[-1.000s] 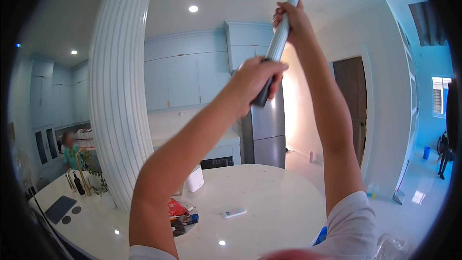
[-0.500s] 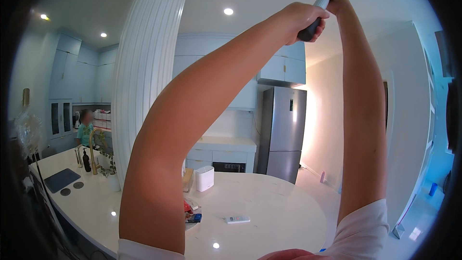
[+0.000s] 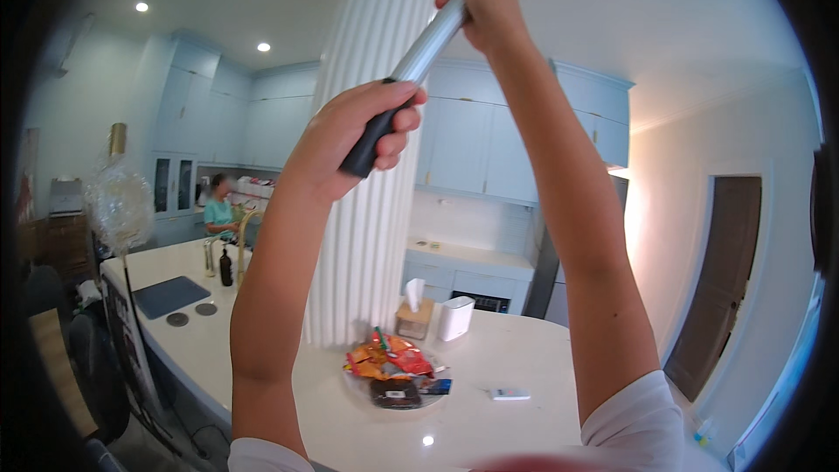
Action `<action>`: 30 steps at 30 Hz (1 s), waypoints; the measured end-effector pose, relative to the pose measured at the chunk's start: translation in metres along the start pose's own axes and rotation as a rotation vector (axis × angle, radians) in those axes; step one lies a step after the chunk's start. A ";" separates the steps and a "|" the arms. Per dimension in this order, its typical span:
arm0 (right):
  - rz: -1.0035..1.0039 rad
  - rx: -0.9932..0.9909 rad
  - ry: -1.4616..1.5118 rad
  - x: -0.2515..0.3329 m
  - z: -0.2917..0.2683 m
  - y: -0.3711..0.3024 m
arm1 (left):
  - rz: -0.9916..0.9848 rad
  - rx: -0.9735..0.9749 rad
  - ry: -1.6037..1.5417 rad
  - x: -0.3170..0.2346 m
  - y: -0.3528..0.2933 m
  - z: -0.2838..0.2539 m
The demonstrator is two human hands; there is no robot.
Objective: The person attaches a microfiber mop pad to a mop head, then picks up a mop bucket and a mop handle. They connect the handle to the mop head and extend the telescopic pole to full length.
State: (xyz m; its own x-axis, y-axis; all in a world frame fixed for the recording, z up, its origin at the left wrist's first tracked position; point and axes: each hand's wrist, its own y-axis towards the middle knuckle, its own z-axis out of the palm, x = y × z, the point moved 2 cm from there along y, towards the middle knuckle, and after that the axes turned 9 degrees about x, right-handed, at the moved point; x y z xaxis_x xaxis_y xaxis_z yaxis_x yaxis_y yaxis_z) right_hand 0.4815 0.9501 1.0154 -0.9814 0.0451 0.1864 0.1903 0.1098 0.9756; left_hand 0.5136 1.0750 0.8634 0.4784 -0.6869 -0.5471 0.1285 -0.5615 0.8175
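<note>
Both arms are raised in front of me, holding a long silver pole that slants up to the right and leaves the top of the view. My left hand is wrapped round the black grip at its lower end. Higher up, my right hand grips the silver shaft. What the pole's far end carries is out of view. Behind my left hand rises a white fluted column.
A plate of snack packets, a tissue box, a white box-shaped device and a white remote lie on the pale counter. Farther left, a person stands beyond the sink tap. A dark door stands at right.
The view has turned left, showing the snack plate and tissue box more fully. My hands and the pole appear lower and farther left, nearer the column. Both hands still grip the pole.
</note>
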 end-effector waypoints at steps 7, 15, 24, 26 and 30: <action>-0.006 0.096 0.139 -0.084 0.162 -0.014 | 0.066 -0.176 -0.110 -0.023 -0.125 -0.096; 0.124 0.262 -0.001 -0.140 0.227 -0.020 | 0.119 -0.297 -0.185 -0.010 -0.170 -0.151; 0.206 0.245 0.033 -0.135 0.087 -0.078 | -0.245 -0.264 0.131 0.094 -0.105 -0.065; 0.271 0.199 0.043 -0.120 0.040 -0.112 | -0.269 -0.204 0.088 0.130 -0.090 -0.026; 0.355 0.068 0.101 -0.093 -0.036 -0.170 | -0.305 -0.101 0.090 0.186 -0.065 0.035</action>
State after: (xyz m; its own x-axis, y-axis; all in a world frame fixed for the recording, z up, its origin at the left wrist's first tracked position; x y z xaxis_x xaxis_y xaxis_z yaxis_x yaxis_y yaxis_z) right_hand 0.5394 0.8913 0.8364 -0.8506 -0.0051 0.5257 0.5173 0.1707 0.8386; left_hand 0.5642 0.9674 0.7019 0.4789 -0.4479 -0.7550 0.3610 -0.6835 0.6344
